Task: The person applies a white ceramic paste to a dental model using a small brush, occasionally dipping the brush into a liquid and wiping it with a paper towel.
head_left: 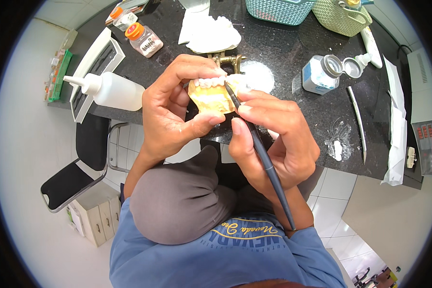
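Observation:
My left hand (170, 108) is closed around a yellow dental cast (211, 98), its thumb at the lower edge and its fingers over the top. A row of white teeth (211, 82) runs along the cast's upper edge. In my right hand (281, 141) is a slim black brush-like tool (264, 156), pinched near its working end. Its dark pointed tip meets the teeth or lies just in front of them; I cannot tell which. Behind the cast stands a brass articulator (233, 61), partly hidden by my left hand. Crumpled white tissue (213, 36) lies beyond it.
A white squeeze bottle (117, 91) and an orange-lidded jar (144, 41) are at left. Rightward stand an uncapped grey-rimmed jar (320, 77) and a thin knife-like tool (357, 122). White residue (338, 149) marks the black worktop (285, 53). Baskets (281, 12) line the back.

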The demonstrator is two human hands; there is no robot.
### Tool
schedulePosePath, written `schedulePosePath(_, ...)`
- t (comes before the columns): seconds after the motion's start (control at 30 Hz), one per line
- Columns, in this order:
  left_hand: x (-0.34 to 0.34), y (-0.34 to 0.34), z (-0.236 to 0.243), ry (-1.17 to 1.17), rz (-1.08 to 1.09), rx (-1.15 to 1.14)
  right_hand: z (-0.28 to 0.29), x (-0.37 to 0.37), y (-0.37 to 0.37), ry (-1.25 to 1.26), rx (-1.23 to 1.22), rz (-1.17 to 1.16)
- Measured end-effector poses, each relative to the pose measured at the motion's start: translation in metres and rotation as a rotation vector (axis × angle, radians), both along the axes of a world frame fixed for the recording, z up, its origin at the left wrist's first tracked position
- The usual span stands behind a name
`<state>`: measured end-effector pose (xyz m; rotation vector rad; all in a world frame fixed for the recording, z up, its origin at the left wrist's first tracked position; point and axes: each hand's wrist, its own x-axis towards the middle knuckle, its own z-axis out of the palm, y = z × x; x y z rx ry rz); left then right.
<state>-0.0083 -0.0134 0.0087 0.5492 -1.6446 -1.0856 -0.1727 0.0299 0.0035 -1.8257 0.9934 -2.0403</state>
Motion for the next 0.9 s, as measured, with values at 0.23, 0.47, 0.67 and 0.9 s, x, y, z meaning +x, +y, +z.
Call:
schedulePosePath(0.23,0.0003,-0.0004,0.0009,-0.014,0.001,-0.008,0.0004,0.0009,-0.0009,-0.004,0.001,-0.02)
schedulePosePath(0.47,0.0006,-0.0014,-0.001,-0.001,-0.016,-0.016,0.0014,0.0001,-0.0014,0.016,-0.008,-0.024)
schedulePosePath(0.67,0.0008,-0.0013,-0.0014,0.006,-0.021,-0.011,0.0019,0.0009,-0.0016,0.025,-0.016,-0.027)
schedulePosePath(0.9,0.0012,-0.0008,-0.0016,0.009,-0.021,-0.002,0.0014,0.001,-0.0022,0.032,-0.03,-0.031)
